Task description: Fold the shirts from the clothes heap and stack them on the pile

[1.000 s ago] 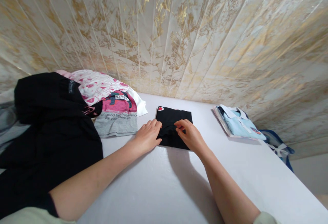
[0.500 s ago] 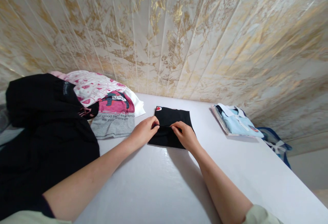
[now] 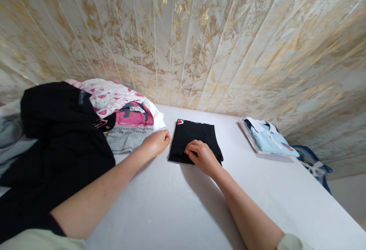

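Note:
A folded black garment lies flat on the white tabletop, with a small red-and-white print at its far left corner. My right hand rests over its near half, fingers slightly bent and touching the cloth, with a gap between thumb and forefinger. Just left of the garment, apart from it, my left hand is curled into a loose fist with nothing visible in it. Beside that hand lies a grey shirt with a pink printed panel and lettering.
Loose clothes are heaped at left, among them a large black garment and a white-and-pink patterned one. A neat folded stack with a light blue collared shirt on top sits at right. Beyond the table's right edge is a blue-trimmed bag.
My left hand has let go of the black garment and moved off its left side. The right hand has released its pinch and shifted slightly nearer. The cloth now lies flatter.

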Demonstrator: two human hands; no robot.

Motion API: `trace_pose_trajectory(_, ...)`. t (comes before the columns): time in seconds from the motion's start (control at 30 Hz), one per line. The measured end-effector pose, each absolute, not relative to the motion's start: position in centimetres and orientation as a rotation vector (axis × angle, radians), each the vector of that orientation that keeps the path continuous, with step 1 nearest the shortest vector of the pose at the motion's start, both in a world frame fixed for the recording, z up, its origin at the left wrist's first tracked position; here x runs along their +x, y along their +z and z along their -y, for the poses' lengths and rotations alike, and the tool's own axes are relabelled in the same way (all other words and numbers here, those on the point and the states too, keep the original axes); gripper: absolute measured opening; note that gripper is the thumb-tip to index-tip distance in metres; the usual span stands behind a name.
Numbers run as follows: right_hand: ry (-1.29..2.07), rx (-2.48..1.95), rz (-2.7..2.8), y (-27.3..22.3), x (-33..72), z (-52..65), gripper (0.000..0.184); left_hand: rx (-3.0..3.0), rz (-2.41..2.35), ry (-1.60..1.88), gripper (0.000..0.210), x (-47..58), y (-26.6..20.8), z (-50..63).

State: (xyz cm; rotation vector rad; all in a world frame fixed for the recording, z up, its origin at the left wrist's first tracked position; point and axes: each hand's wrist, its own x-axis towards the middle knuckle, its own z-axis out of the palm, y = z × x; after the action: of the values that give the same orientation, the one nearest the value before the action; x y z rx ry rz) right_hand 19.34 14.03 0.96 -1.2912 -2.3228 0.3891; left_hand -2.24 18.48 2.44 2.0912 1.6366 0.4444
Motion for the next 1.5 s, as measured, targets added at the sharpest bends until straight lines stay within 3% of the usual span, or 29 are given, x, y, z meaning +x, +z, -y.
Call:
trace_pose_trajectory(0.17, 0.357, -1.251, 2.228, 1.0, 19.0, -13.7, 0.023, 2.047, -1.615, 0.449, 0.016, -2.4, 1.1, -19.5)
trace_pose_trajectory(0.5, 0.440, -1.277, 2.218, 0.8, 17.7, -13.1, 0.015, 1.996, -1.508, 0.564, 0.015, -1.8, 0.0, -19.4)
trace_pose_trajectory(0.6, 0.495, -1.314, 2.179, 1.1, 17.5, -12.8, 0.023, 1.908, -1.441, 0.516, 0.014, -1.6, 0.4, -18.9)
trace_pose_trajectory(0.73, 0.713, -1.299, 2.078, 1.1, 16.9, -12.4, 0.032, 1.818, -1.363, 0.489, 0.011, -1.5, 0.5, -18.4)
trace_pose_trajectory(1.0, 1.328, -1.183, 1.628, 0.6, 16.3, -12.5, 0.029, 1.610, -1.302, 0.543, 0.003, -1.2, 1.1, -18.2)
trace_pose_trajectory(1.33, 1.228, -1.240, 1.771, 0.6, 16.0, -12.1, 0.027, 1.614, -1.341, 0.689, 0.016, -0.7, 0.3, -18.1)
trace_pose_trajectory(1.5, 0.849, -1.308, 1.961, 1.2, 16.6, -12.1, 0.029, 1.774, -1.398, 0.742, 0.020, -0.4, -0.6, -18.1)
